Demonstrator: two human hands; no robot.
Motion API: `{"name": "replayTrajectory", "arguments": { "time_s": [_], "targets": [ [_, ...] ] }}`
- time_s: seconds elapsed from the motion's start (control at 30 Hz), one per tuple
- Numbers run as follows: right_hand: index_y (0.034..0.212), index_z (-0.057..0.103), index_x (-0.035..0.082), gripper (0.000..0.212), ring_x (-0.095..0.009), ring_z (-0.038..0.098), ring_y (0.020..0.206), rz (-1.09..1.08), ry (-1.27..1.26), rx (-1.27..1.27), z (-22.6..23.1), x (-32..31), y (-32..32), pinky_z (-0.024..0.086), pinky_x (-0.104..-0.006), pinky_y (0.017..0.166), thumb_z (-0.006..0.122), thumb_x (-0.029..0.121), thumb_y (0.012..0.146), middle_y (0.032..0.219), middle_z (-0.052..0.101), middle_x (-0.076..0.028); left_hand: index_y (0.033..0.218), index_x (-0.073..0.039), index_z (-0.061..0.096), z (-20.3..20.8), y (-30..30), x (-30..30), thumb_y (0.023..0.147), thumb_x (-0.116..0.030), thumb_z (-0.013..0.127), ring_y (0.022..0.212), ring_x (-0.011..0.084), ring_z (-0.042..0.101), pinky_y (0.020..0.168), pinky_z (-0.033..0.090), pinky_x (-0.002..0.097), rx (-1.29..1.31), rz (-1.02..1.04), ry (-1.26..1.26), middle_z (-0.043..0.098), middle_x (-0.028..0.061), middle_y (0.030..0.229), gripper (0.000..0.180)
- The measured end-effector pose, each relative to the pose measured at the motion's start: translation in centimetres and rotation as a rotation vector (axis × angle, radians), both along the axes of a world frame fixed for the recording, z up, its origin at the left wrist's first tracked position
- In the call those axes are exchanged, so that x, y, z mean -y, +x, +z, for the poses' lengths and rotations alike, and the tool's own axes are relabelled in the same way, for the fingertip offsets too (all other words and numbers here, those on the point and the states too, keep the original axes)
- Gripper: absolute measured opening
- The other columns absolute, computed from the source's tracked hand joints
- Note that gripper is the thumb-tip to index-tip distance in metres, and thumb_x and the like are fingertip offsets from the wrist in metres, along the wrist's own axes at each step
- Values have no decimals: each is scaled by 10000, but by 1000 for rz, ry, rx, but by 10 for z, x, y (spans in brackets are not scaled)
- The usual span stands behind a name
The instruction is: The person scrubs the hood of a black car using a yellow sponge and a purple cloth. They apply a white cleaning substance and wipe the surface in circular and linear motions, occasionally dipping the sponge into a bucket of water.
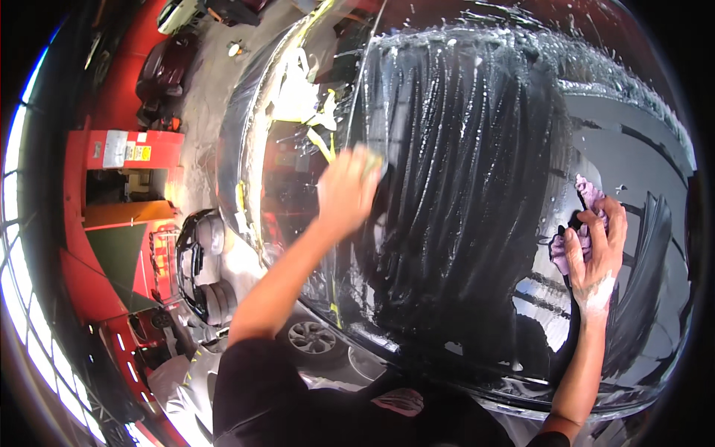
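A glossy black car panel (447,298) stretches in front of me, with long pale wet streaks running down its middle and whitish splatter along its far edge. Over the left part of the panel, my left hand (348,186) is closed and a little blurred. A small greenish-grey piece shows at its fingertips, too smeared to name. On the right, my right hand (599,246) presses a crumpled pink-purple cloth (570,249) against the panel, fingers curled over it. White residue coats that wrist. Beneath the cloth, the surface is hidden.
Yellow-green masking tape (334,316) runs in pieces along the panel's left side. Beyond it, on the workshop floor (212,82), stand a dark red car part (167,68) and a red cabinet-like structure (78,194). A car wheel (311,337) shows below my left arm.
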State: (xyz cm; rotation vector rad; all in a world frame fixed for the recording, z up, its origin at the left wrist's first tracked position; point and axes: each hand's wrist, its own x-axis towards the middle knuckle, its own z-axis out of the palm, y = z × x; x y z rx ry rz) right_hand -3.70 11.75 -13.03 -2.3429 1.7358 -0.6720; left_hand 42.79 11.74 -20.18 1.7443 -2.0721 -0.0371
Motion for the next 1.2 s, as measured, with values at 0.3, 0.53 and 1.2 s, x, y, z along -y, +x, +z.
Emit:
{"name": "replayTrajectory", "arguments": {
  "time_s": [0.3, 0.53, 1.2],
  "targets": [
    [1125, 729, 8, 302, -470, 527, 1399, 44, -31, 39, 5, 2, 17, 414, -571, 1191, 794, 203, 904, 1393, 591, -222, 1227, -51, 621, 6, 42, 220, 1097, -376, 518, 1120, 493, 687, 951, 546, 613, 83, 236, -33, 686, 292, 1227, 365],
    [1108, 733, 23, 301, -456, 545, 1350, 22, -79, 47, 5, 4, 5, 420, -571, 1178, 813, 217, 893, 1344, 598, -201, 1343, 11, 643, 2, -15, -6, 1050, -269, 657, 992, 430, 650, 877, 545, 520, 57, 34, -93, 658, 216, 1074, 406],
    [1091, 717, 19, 299, -468, 536, 1374, 31, -102, 48, 5, 3, 9, 412, -569, 1194, 811, 217, 886, 1367, 596, -215, 1358, 39, 625, 9, -2, -73, 1040, -335, 655, 1011, 357, 614, 900, 395, 491, 159, -98, 59, 625, 192, 1061, 493]
  ]
}}
